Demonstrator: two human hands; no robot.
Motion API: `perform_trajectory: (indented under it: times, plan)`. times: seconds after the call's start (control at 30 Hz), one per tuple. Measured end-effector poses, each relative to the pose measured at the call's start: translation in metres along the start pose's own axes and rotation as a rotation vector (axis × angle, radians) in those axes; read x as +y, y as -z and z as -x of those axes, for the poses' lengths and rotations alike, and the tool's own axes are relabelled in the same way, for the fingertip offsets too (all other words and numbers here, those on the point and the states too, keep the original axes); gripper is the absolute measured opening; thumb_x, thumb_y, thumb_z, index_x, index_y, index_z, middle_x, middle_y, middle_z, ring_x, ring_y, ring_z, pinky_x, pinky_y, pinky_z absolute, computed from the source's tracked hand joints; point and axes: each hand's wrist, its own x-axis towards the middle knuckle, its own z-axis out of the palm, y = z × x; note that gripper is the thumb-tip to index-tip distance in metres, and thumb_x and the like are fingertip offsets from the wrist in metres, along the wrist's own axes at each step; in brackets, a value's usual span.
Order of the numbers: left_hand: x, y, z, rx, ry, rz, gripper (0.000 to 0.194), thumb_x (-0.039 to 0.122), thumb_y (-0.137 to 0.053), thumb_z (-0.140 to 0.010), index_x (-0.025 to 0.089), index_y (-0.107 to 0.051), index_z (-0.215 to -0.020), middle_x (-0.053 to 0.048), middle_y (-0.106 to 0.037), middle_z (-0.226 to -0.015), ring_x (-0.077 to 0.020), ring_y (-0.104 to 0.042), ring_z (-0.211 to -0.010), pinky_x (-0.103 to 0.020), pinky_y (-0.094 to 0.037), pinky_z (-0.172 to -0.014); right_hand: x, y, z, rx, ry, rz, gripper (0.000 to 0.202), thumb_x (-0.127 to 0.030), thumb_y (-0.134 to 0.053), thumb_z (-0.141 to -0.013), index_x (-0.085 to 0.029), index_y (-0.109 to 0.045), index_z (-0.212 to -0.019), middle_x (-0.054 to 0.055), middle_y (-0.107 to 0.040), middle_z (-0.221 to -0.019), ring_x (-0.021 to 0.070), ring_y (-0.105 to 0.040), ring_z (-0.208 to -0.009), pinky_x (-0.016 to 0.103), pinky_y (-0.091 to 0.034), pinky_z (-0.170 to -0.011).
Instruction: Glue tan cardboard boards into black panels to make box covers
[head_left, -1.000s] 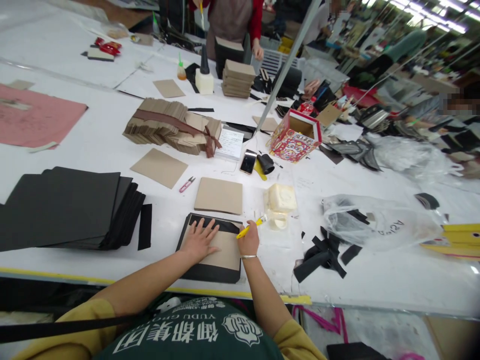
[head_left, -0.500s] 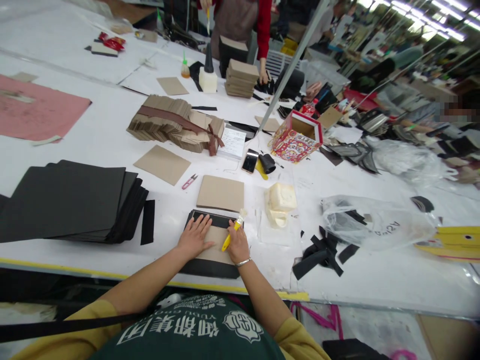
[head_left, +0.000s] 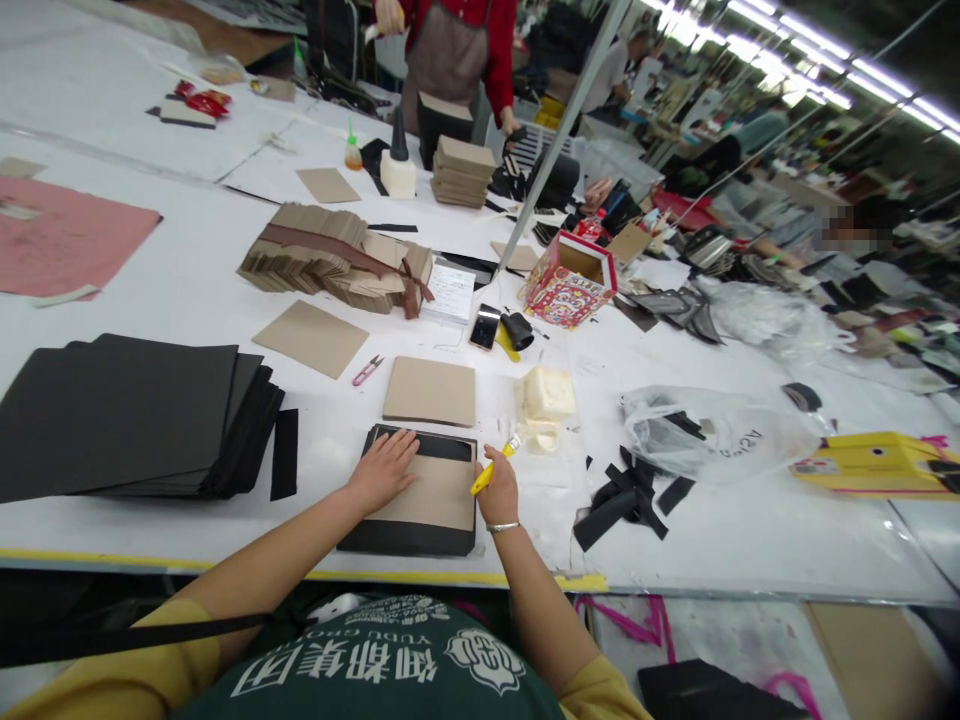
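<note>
My left hand (head_left: 386,474) lies flat with its fingers stretched over the left side of a tan cardboard panel (head_left: 435,492). That panel rests on a black sheet (head_left: 420,538), and a black strip (head_left: 442,446) is folded over the panel's far edge. My right hand (head_left: 498,490) is closed round a yellow-handled brush (head_left: 492,467), just right of the panel. The brush's bristles point away towards a cream-coloured glue container (head_left: 546,394), a little short of it. Beyond the panel lies a small stack of tan boards (head_left: 429,391).
Black sheets (head_left: 120,415) are piled at the left, beside a black strip (head_left: 284,454). Pink-handled thread snips (head_left: 367,371), a phone (head_left: 485,327) and a bundle of tan boards (head_left: 330,255) lie farther back. Black scraps (head_left: 619,500) and a plastic bag (head_left: 720,435) are at the right. A co-worker (head_left: 450,60) stands opposite.
My right hand has moved off the panel to the right with the brush, towards the glue container. My left hand stays on the panel. The camera view has shifted slightly.
</note>
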Motion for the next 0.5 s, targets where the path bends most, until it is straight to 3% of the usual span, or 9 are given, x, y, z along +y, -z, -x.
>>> perform_trajectory:
  times: [0.1, 0.3, 0.4, 0.5]
  plan:
    - [0.016, -0.005, -0.011, -0.010, -0.059, 0.046, 0.043, 0.031, -0.041, -0.084, 0.018, -0.046, -0.124, -0.008, -0.043, -0.133, -0.0228, -0.034, -0.123, -0.036, -0.024, -0.100, -0.003, -0.008, -0.009, -0.034, -0.052, 0.081, 0.026, -0.028, -0.049, -0.080, -0.014, -0.049, -0.102, 0.009, -0.058, -0.089, 0.0207, -0.054, -0.083, 0.034, -0.043, -0.076]
    - [0.036, -0.002, -0.026, -0.018, 0.002, 0.048, 0.029, 0.028, -0.044, -0.083, 0.016, -0.056, -0.107, -0.011, -0.052, -0.120, -0.0255, -0.045, -0.107, -0.039, -0.034, -0.087, -0.009, -0.019, -0.030, -0.175, -0.032, 0.196, 0.016, -0.019, -0.048, -0.079, -0.016, -0.053, -0.094, 0.005, -0.057, -0.073, 0.0190, -0.053, -0.073, 0.029, -0.039, -0.067]
    - [0.038, 0.004, -0.031, -0.028, 0.021, 0.074, 0.025, 0.031, -0.049, -0.080, 0.015, -0.058, -0.097, -0.012, -0.054, -0.113, -0.0256, -0.046, -0.102, -0.039, -0.036, -0.084, -0.020, -0.013, -0.038, -0.176, -0.121, 0.031, 0.019, -0.019, -0.045, -0.079, -0.017, -0.049, -0.097, 0.002, -0.057, -0.072, 0.0167, -0.055, -0.068, 0.027, -0.040, -0.065]
    - [0.038, 0.006, -0.033, -0.011, 0.083, 0.155, 0.033, 0.042, -0.055, -0.074, 0.016, -0.057, -0.094, -0.012, -0.057, -0.106, -0.0263, -0.047, -0.098, -0.038, -0.037, -0.081, -0.042, -0.008, -0.045, -0.200, -0.227, -0.256, 0.023, -0.022, -0.046, -0.076, -0.019, -0.043, -0.099, -0.002, -0.057, -0.070, 0.0136, -0.056, -0.062, 0.024, -0.043, -0.063]
